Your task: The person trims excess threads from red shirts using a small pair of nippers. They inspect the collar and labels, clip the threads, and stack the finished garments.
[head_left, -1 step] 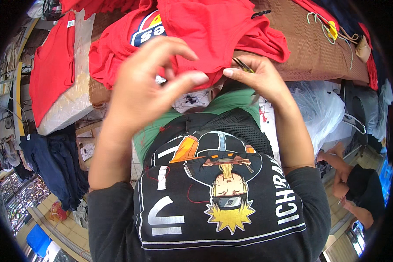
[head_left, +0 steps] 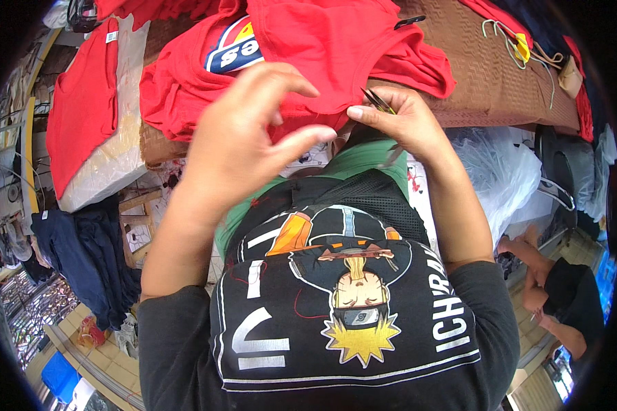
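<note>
A red sleeveless garment [head_left: 308, 55] with a blue, yellow and white print lies bunched over the edge of a brown-covered table. My right hand [head_left: 415, 123] is closed around small dark thread snips [head_left: 378, 101], whose points stick out past the fingers. Its thumb tip presses at the garment's lower edge. In front of the cloth hovers my left hand [head_left: 250, 133], slightly blurred, thumb and fingers curved apart with nothing visible between them. The cloth directly behind it is hidden.
The brown table cover [head_left: 487, 75] extends right, with a yellow item and cords [head_left: 521, 48]. At left, another red garment [head_left: 86, 109] lies on a plastic-wrapped surface, dark clothes [head_left: 89, 253] hanging below. Clear plastic [head_left: 493, 178] bulges at right; another person's arm [head_left: 562, 335] shows lower right.
My left hand has shifted a little right and slightly down, toward my right hand. The snips in my right hand have tilted slightly, and their points look farther apart.
</note>
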`<state>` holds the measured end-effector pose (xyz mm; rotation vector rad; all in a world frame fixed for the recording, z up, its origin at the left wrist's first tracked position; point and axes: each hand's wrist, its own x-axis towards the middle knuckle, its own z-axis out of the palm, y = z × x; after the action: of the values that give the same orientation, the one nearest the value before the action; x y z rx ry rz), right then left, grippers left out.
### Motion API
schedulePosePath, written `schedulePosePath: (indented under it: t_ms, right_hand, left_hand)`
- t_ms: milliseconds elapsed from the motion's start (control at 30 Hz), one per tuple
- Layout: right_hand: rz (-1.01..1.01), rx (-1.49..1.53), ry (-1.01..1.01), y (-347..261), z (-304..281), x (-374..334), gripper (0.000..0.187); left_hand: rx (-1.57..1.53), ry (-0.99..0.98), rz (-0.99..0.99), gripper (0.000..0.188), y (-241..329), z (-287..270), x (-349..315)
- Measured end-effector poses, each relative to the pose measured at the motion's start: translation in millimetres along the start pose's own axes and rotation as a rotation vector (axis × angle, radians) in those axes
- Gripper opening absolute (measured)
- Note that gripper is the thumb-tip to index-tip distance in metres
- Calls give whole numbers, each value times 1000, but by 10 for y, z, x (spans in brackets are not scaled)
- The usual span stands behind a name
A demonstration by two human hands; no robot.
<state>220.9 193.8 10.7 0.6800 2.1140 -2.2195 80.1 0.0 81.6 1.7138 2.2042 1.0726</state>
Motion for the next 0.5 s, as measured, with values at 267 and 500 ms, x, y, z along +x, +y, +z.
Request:
schedulePosePath:
  t_ms: [267,500]
  right_hand:
    - [-77,-22,120,-117,45,10,18]
    - [-131,-81,116,-34,-6,51,19]
  left_hand:
    - [115,142,-22,13,-249,299,-17]
    - [-40,87,-144,16,-243,206,13]
